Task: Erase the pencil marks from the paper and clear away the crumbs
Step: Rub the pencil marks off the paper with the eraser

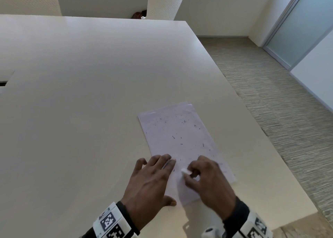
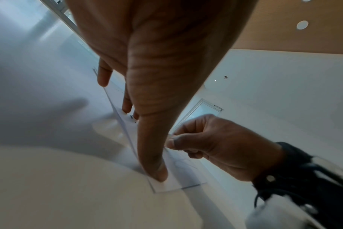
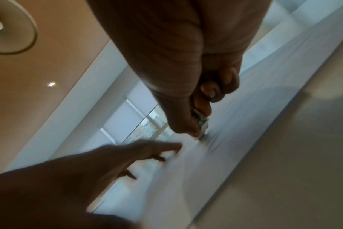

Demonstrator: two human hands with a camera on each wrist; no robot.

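A white sheet of paper [image 1: 180,138] lies on the pale table [image 1: 81,93] near its right edge, dotted with several dark eraser crumbs [image 1: 173,137]. My left hand [image 1: 153,176] lies flat with spread straight fingers pressing the paper's near left edge; the left wrist view shows its thumb [image 2: 157,170] pressing the paper's [image 2: 166,184] corner. My right hand [image 1: 207,176] pinches a small white eraser [image 1: 185,171] and holds its tip against the paper. In the right wrist view the eraser [image 3: 202,124] sits between thumb and fingers, touching the blurred paper [image 3: 215,147].
Two white perforated chairs [image 1: 164,3] stand at the table's far side. The table's right edge [image 1: 234,93] runs close to the paper, with striped carpet [image 1: 279,102] beyond. A frosted glass door [image 1: 302,26] is at the far right.
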